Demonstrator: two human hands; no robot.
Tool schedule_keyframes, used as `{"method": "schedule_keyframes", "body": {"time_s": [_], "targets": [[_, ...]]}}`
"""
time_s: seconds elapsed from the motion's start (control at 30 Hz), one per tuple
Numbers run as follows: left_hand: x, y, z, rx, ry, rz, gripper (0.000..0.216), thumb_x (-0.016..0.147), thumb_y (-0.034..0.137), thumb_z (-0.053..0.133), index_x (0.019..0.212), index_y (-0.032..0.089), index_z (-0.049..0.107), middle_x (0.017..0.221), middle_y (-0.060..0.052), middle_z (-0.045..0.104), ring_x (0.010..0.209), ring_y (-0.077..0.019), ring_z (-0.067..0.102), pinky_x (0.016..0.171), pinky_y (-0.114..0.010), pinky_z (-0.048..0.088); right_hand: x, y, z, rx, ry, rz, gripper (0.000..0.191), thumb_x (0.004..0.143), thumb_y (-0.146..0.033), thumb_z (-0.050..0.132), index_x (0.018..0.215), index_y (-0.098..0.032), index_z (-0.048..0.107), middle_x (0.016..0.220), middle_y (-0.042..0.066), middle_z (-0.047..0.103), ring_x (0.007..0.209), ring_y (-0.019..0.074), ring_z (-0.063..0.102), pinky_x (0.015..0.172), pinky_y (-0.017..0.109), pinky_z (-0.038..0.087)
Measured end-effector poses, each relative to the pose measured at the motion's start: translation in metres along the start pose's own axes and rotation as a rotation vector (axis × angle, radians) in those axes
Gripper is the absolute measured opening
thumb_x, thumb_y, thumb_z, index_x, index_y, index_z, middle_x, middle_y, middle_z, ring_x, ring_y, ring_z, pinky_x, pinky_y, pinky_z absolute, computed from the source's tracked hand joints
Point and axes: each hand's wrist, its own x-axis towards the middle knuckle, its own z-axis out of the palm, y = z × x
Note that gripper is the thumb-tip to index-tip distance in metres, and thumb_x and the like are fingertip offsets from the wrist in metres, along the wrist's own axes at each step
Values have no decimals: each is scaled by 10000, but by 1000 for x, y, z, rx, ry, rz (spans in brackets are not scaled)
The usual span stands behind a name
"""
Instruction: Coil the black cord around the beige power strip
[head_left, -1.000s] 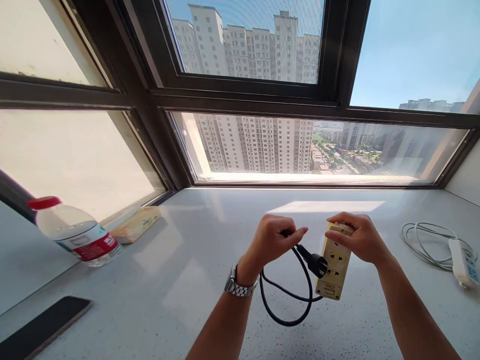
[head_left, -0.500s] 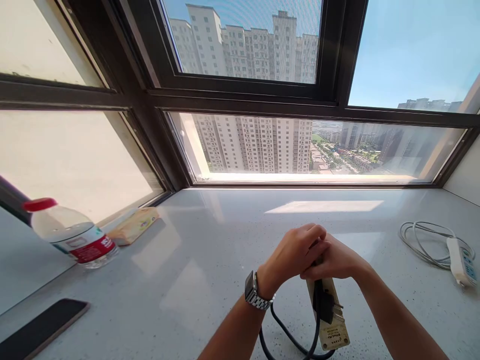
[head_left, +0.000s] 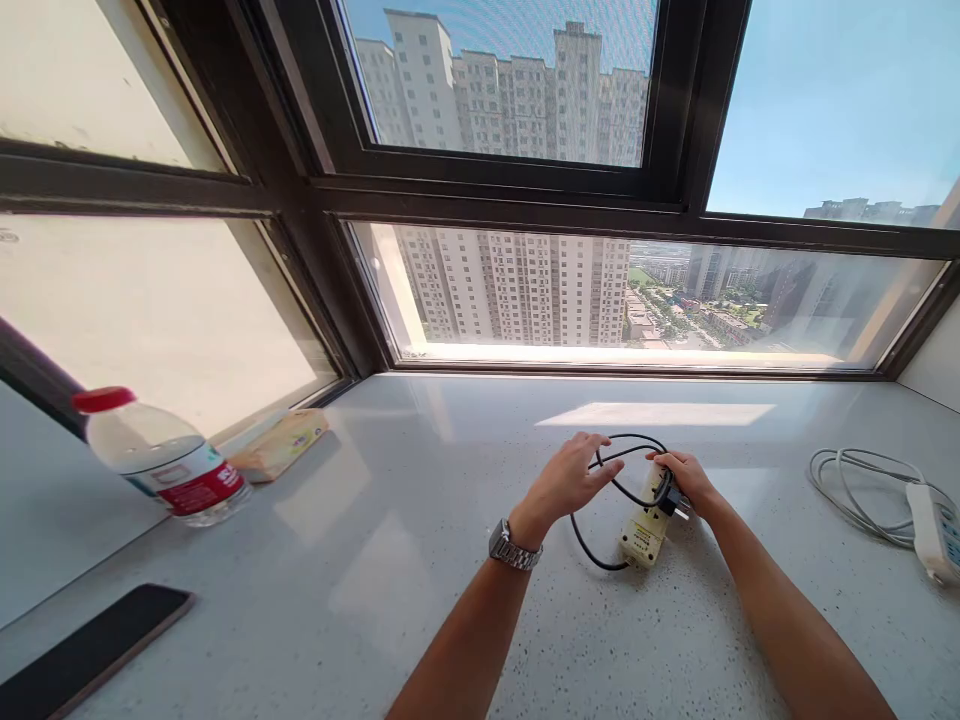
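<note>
A yellowed power strip (head_left: 643,532) lies on the pale speckled counter (head_left: 420,560) with its black cord (head_left: 626,450) looped around it and its black plug (head_left: 671,502) resting on top. My left hand (head_left: 571,478), a metal watch on its wrist, rests with fingers spread on the cord loop at the strip's left. At the strip's far end my right hand (head_left: 686,477) touches the strip and the plug, its fingers curled over them.
A water bottle (head_left: 161,460) with a red cap lies at the left beside a yellow pack (head_left: 281,443). A dark phone (head_left: 90,648) sits at the near left. A white power strip (head_left: 934,520) with coiled cable (head_left: 855,480) lies at the right. Windows stand behind.
The strip was held up in both hands with the plug in a socket; now it lies on the counter farther out, cord wrapped around it, and my hands have loosened on it.
</note>
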Motion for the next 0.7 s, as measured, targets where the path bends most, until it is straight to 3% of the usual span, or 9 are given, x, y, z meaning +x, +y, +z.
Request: {"method": "schedule_keyframes", "body": {"time_s": [0.17, 0.3, 0.4, 0.57, 0.7], "targets": [[-2, 2, 0, 7, 7, -56, 474, 931, 496, 467, 1258, 158, 527, 1288, -132, 546, 1194, -303, 488, 983, -454, 431, 25, 19, -64, -38, 569, 94, 427, 749, -476, 472, 876, -121, 672, 765, 116, 646, 761, 264, 594, 607, 324, 454], [-3, 3, 5, 15, -14, -39, 448, 914, 486, 509, 1243, 183, 543, 1265, -119, 565, 1190, -309, 490, 965, -454, 444, 21, 23, -116, -134, 939, 200, 434, 823, -423, 394, 991, -111, 644, 986, 227, 643, 1048, 389, 551, 824, 446, 436], [-3, 1, 7, 19, -28, -35, 445, 910, 476, 521, 1244, 183, 541, 1268, -117, 561, 1200, -305, 478, 969, -451, 439, 15, 30, -131, -265, 1046, 229, 455, 841, -413, 412, 1097, -93, 610, 1109, 267, 602, 1118, 419, 521, 876, 512, 419], [-2, 0, 8, 27, -33, -29, 445, 904, 470, 528, 1237, 176, 543, 1260, -127, 557, 1198, -307, 470, 967, -453, 431, 17, 46, -132, -463, 1126, 123, 576, 818, -429, 486, 1269, -71, 507, 1256, 292, 502, 1175, 435, 453, 916, 567, 382], [-2, 2, 9, 21, -59, -34, 454, 900, 467, 533, 1240, 167, 538, 1269, -135, 547, 1193, -314, 465, 964, -471, 427, 26, 58, -131, -495, 1145, -85, 573, 846, -464, 420, 1289, -113, 511, 1282, 282, 478, 1144, 457, 435, 859, 591, 356]]}}
